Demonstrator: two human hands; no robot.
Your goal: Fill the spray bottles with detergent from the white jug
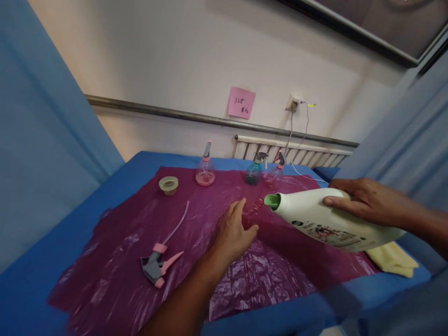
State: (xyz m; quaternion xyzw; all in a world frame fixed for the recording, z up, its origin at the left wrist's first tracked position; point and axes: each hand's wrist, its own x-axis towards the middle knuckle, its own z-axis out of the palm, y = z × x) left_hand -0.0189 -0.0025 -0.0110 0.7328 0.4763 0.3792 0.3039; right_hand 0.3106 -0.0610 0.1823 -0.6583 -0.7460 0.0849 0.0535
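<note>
My right hand [364,200] grips a large pale-green detergent jug [325,219], tipped nearly onto its side with its green spout pointing left. Just left of the spout is a small transparent bottle [252,213] without a top, its round mouth near the spout. My left hand [235,227] curves round this bottle's left side, with the thumb in front and the fingers behind. I cannot make out any liquid flowing from the spout. A grey and pink spray head [156,266] with its thin tube lies on the purple plastic sheet [119,242], left of my left forearm.
Behind stand a pink-topped spray bottle [205,173] with pink liquid, a teal spray bottle [254,172] and another pink spray bottle [275,176]. A small round tub [168,185] sits left. A folded yellow cloth [394,259] lies right. A white cable [301,175] trails from the wall.
</note>
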